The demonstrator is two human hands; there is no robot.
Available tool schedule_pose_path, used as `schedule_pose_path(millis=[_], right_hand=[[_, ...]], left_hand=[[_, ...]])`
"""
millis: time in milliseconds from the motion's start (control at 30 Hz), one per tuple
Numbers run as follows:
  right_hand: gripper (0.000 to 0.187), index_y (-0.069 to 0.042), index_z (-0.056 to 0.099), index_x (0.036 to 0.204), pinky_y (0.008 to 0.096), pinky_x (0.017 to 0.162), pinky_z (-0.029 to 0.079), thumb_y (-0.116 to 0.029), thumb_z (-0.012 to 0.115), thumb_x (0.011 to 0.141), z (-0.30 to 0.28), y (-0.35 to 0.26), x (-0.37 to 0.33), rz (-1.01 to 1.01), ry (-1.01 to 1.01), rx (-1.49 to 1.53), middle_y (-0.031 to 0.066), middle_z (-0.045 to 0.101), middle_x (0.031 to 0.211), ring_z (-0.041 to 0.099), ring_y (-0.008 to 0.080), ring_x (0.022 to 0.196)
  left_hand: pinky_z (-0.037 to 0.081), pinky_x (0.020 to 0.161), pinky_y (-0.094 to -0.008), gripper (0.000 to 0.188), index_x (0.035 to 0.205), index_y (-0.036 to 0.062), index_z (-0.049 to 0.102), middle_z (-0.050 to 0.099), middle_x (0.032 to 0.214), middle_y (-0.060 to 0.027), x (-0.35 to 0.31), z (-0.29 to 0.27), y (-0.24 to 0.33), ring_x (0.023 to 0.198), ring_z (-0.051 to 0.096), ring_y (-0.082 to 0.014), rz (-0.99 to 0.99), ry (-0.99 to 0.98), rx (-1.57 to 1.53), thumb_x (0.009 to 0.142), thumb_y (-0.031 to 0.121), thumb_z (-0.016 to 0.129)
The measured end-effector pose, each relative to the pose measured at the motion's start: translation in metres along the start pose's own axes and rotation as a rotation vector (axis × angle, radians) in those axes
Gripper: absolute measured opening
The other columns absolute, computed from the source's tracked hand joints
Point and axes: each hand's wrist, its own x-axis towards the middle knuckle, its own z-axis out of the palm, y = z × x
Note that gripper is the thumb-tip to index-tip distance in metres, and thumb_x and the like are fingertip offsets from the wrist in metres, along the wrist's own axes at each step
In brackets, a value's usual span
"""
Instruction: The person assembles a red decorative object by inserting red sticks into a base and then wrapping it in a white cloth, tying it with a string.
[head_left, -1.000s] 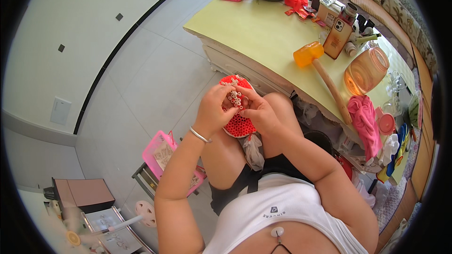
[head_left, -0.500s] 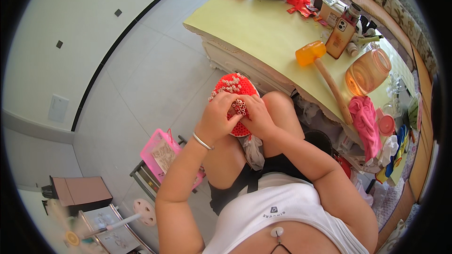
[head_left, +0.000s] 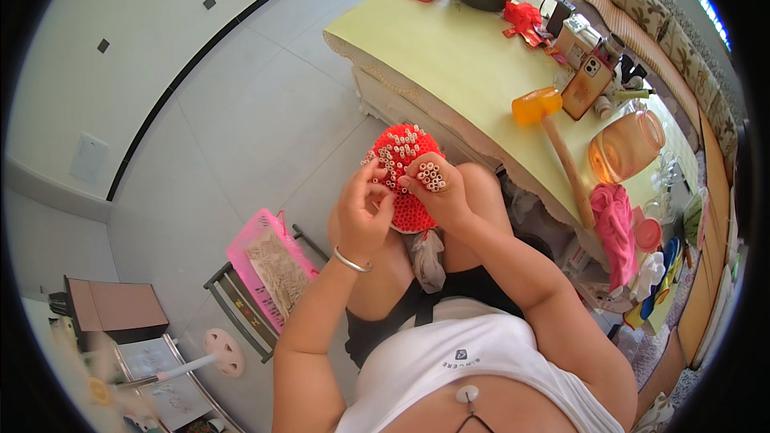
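A round red piece with a honeycomb of holes [head_left: 413, 215] rests on my lap. Short pale hollow tubes [head_left: 403, 143] stand in many holes of its far part, while the near holes show bare red. My right hand [head_left: 443, 199] is closed round a bundle of the same pale tubes [head_left: 431, 177], ends upward, over the red piece's right side. At the left edge is my left hand [head_left: 365, 204], fingers bent and thumb apart, its fingertips beside the standing tubes. No tube shows between those fingers.
A pink basket [head_left: 246, 261] of pale tubes sits on a dark stool [head_left: 228, 293] at my left. On the table [head_left: 425, 40] to the right lie an orange mallet [head_left: 539, 104], a phone [head_left: 587, 87], a jar [head_left: 627, 148] and a pink cloth [head_left: 613, 224]. A fan [head_left: 223, 353] stands lower left.
My left hand has moved away from the bundle to the left, and its fingers have spread. My right hand has shifted slightly right with the tubes. The view has tilted a little.
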Motion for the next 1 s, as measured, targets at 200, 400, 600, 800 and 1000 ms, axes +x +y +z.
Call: schedule_pose_path(millis=[200,400,600,800,1000], right_hand=[[0.016,-0.001,0.062,0.099,0.0274,0.085,0.052,0.007,0.068,0.085,0.005,-0.062,0.008,-0.071,-0.079,0.002,0.0066,0.070,0.099,0.065,0.0140,0.095],[0.026,0.000,0.062,0.106,0.0293,0.086,0.053,0.013,0.064,0.083,0.007,-0.089,0.005,-0.136,-0.190,-0.236,0.0084,0.070,0.103,0.066,0.0163,0.097],[0.031,0.000,0.061,0.113,0.0287,0.085,0.052,0.008,0.066,0.084,0.013,-0.055,-0.004,-0.021,-0.100,0.157,0.0070,0.068,0.107,0.064,0.0158,0.099],[0.023,0.000,0.062,0.108,0.0284,0.084,0.052,0.004,0.069,0.086,0.002,-0.040,-0.003,-0.113,-0.166,-0.051,0.0080,0.069,0.105,0.064,0.0147,0.092],[0.013,-0.001,0.057,0.085,0.0296,0.083,0.052,0.004,0.069,0.086,-0.027,-0.092,0.051,-0.020,-0.121,0.227,0.0130,0.071,0.101,0.065,0.0160,0.092]], left_hand=[[0.053,0.080,-0.0285,0.050,0.132,-0.0024,0.052,0.060,0.110,-0.0126,-0.029,-0.013,-0.025,0.089,0.064,-0.0167,-0.194,0.051,-0.002,0.082,-0.007,0.059],[0.031,0.112,-0.0480,0.056,0.137,0.0046,0.053,0.057,0.134,-0.0171,-0.008,0.002,0.063,0.130,0.050,-0.0316,0.569,0.242,0.438,0.082,0.001,0.056],[0.014,0.119,-0.0520,0.041,0.129,0.0124,0.064,0.051,0.147,-0.0031,0.003,-0.004,0.083,0.142,0.039,-0.0282,0.714,-0.107,0.938,0.091,0.010,0.048],[0.015,0.119,-0.0496,0.045,0.132,0.0092,0.061,0.051,0.146,-0.0089,-0.006,-0.008,0.075,0.142,0.038,-0.0296,0.637,-0.187,0.933,0.088,0.007,0.052],[0.043,0.103,-0.0406,0.044,0.127,0.0004,0.060,0.061,0.127,-0.0189,-0.031,-0.038,0.043,0.115,0.060,-0.0280,0.190,0.216,0.471,0.083,0.002,0.058]])
